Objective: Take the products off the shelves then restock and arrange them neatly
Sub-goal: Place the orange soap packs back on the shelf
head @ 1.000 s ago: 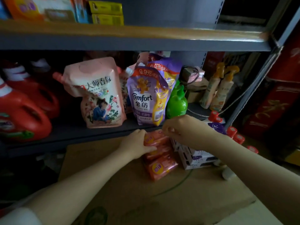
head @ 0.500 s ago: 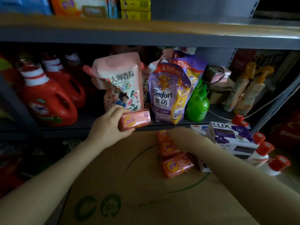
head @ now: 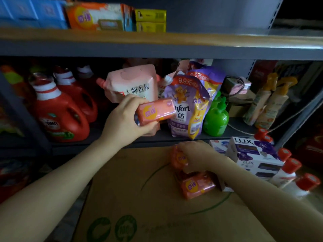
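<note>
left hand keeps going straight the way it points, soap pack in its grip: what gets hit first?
Probably the purple Comfort pouch: the soap pack in the left hand already overlaps it, though depth is unclear.

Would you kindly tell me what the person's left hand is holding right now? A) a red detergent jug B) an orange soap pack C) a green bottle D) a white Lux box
B: the left hand grips an orange soap pack, raised in front of the shelf's pouches.

flattened cardboard box (head: 157, 215) with green recycling marks lies in front of the grey metal shelving, a dark cable (head: 235, 81) looped over boxes at the shelf's back right, red cartons (head: 311, 145) far right
</note>
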Tool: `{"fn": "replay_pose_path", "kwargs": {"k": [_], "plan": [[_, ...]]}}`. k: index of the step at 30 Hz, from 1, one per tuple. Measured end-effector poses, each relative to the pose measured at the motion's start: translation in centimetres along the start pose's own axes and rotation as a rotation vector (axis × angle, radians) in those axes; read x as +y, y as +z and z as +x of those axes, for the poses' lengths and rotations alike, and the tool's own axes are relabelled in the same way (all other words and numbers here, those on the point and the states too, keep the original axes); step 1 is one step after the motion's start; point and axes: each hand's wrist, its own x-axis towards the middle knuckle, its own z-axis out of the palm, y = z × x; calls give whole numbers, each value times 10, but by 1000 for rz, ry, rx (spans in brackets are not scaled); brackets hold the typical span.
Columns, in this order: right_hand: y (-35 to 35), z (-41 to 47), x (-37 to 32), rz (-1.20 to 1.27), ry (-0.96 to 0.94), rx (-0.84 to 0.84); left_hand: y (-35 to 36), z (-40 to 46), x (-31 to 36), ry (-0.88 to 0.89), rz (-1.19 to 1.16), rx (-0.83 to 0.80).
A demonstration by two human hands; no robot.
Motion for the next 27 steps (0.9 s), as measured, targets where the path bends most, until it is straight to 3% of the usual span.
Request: {"fn": "replay_pose_path", "kwargs": {"k": [5, 12, 16, 20, 23, 27], "plan": [[-73, -9, -6, 432, -57, 442, -39, 50, 8, 113, 78, 128], [-189, -33, 1, 485, -75, 831, -84, 165, 25, 98, 285, 25], [-232, -23, 21, 319, 28, 900, -88, 227, 13, 119, 516, -127], [-255, 3, 42, 179, 111, 857, -69, 264, 1, 164, 784, -261], [-262, 29, 53, 177, 142, 833, -48, 277, -15, 177, 941, -363], [-273, 73, 60, 228, 143, 767, -33, 292, -29, 63, 973, -450]]}}
